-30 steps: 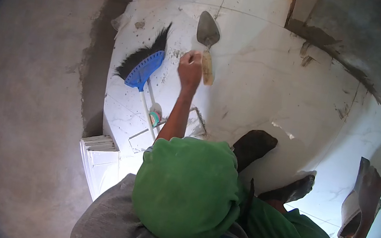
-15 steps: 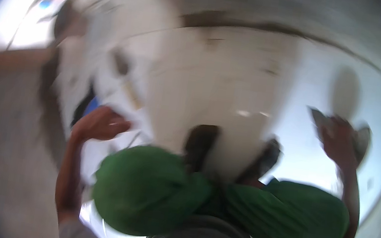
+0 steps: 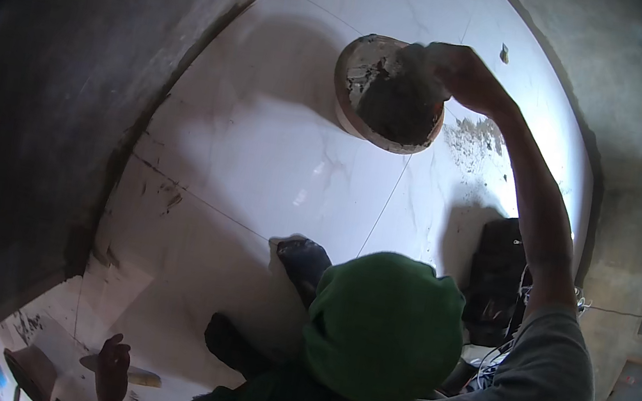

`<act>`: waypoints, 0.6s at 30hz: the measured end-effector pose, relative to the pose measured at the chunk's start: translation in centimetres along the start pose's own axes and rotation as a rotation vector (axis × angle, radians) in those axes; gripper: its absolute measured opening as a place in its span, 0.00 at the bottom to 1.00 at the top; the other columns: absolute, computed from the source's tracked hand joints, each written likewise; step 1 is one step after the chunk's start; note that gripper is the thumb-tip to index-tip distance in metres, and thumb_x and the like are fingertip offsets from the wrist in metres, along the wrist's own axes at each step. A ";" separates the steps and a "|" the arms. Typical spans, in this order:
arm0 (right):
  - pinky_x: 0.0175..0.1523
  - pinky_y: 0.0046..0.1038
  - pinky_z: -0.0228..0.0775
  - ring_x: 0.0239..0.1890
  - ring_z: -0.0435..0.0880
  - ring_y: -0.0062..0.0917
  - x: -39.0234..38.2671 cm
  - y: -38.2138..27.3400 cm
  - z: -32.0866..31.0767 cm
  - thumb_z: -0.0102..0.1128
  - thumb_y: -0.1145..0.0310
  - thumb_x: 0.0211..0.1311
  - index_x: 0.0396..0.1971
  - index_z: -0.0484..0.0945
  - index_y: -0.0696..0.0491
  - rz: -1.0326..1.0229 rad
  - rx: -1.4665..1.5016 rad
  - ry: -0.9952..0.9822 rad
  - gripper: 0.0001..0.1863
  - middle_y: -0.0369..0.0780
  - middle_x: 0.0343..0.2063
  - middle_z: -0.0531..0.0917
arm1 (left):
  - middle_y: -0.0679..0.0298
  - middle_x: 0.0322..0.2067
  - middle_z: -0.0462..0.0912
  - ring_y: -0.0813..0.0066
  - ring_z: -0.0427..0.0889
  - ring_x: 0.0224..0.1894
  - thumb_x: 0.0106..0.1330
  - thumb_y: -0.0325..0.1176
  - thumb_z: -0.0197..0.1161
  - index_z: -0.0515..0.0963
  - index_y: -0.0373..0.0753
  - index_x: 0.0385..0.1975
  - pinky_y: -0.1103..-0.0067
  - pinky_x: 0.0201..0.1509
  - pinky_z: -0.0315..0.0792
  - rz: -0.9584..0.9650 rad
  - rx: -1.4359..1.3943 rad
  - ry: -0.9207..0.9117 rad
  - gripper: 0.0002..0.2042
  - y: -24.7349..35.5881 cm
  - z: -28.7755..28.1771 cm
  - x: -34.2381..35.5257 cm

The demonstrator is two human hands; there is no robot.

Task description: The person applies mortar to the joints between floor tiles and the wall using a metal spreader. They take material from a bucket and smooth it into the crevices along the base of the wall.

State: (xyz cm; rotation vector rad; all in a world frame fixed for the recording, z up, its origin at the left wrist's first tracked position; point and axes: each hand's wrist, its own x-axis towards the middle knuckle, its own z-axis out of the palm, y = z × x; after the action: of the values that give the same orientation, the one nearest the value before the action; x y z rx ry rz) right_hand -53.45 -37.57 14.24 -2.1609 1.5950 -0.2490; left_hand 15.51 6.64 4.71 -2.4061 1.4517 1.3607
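Observation:
My right hand [image 3: 466, 74] is closed on a grey flat tool [image 3: 424, 66], partly blurred and hidden, over a round bucket [image 3: 346, 80] at upper middle. Dark grey material [image 3: 393, 107] lies inside the bucket, with pale crust near its rim. At lower left, my left hand [image 3: 113, 369] has loosely curled fingers, apart, with nothing visible in them. Just behind it a trowel with a pale wooden handle [image 3: 146, 379] lies on the white tiles.
My green-trousered knee [image 3: 381, 326] and dark-covered feet [image 3: 299, 264] are below the bucket. A black bag [image 3: 493, 268] with cables sits at right. Grey walls [image 3: 38, 92] border the tiled floor [image 3: 238, 147] on both sides. More containers [image 3: 29, 373] are at bottom left.
The view has swung round to the bucket. My right hand has risen from the lower right to the bucket's opening with the tool. The trowel now appears at lower left beside my left hand.

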 end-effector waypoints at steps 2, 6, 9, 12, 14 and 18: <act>0.49 0.37 0.81 0.42 0.88 0.34 1.2 2.1 2.9 0.59 0.71 0.69 0.47 0.87 0.54 0.057 -0.179 -0.120 0.12 0.47 0.37 0.89 | 0.52 0.45 0.88 0.63 0.85 0.42 0.78 0.36 0.56 0.79 0.31 0.59 0.67 0.51 0.78 0.051 0.033 0.071 0.18 2.0 -0.5 1.5; 0.53 0.42 0.82 0.45 0.89 0.40 4.0 3.7 7.1 0.59 0.72 0.65 0.51 0.88 0.49 -0.069 -0.430 -0.339 0.17 0.48 0.40 0.89 | 0.52 0.43 0.88 0.60 0.85 0.42 0.77 0.35 0.59 0.78 0.33 0.61 0.68 0.51 0.78 0.014 -0.009 -0.013 0.18 7.0 -1.3 3.2; 0.55 0.45 0.82 0.45 0.90 0.43 4.4 2.0 8.7 0.60 0.72 0.61 0.51 0.89 0.47 -0.052 -0.479 -0.437 0.19 0.46 0.40 0.90 | 0.53 0.42 0.88 0.61 0.85 0.42 0.77 0.36 0.60 0.78 0.34 0.61 0.68 0.51 0.78 -0.084 0.014 -0.044 0.18 7.7 -0.5 3.3; 0.54 0.45 0.82 0.45 0.90 0.42 4.3 2.0 9.0 0.61 0.71 0.60 0.50 0.89 0.47 -0.074 -0.562 -0.573 0.18 0.45 0.41 0.90 | 0.53 0.42 0.88 0.61 0.85 0.42 0.78 0.35 0.59 0.78 0.34 0.62 0.67 0.51 0.78 0.059 -0.030 -0.047 0.18 7.4 1.3 2.6; 0.52 0.45 0.81 0.44 0.90 0.43 4.1 2.2 9.4 0.61 0.71 0.60 0.48 0.90 0.48 -0.229 -0.491 -0.565 0.17 0.46 0.39 0.90 | 0.52 0.43 0.89 0.62 0.87 0.44 0.78 0.34 0.60 0.78 0.34 0.61 0.68 0.52 0.79 0.051 -0.030 -0.050 0.17 7.0 2.4 1.1; 0.45 0.43 0.81 0.38 0.89 0.41 6.1 5.3 11.1 0.60 0.71 0.62 0.37 0.89 0.51 -0.482 -0.720 -0.835 0.09 0.45 0.32 0.89 | 0.52 0.44 0.90 0.61 0.90 0.48 0.78 0.33 0.61 0.78 0.34 0.61 0.70 0.53 0.81 -0.036 -0.083 -0.084 0.17 7.0 4.0 -1.6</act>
State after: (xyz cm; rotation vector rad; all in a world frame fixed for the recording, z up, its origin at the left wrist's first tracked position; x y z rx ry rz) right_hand -51.67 -41.87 1.29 -2.5814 0.7069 1.1026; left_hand 7.48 5.44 6.04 -2.3790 1.3523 1.5230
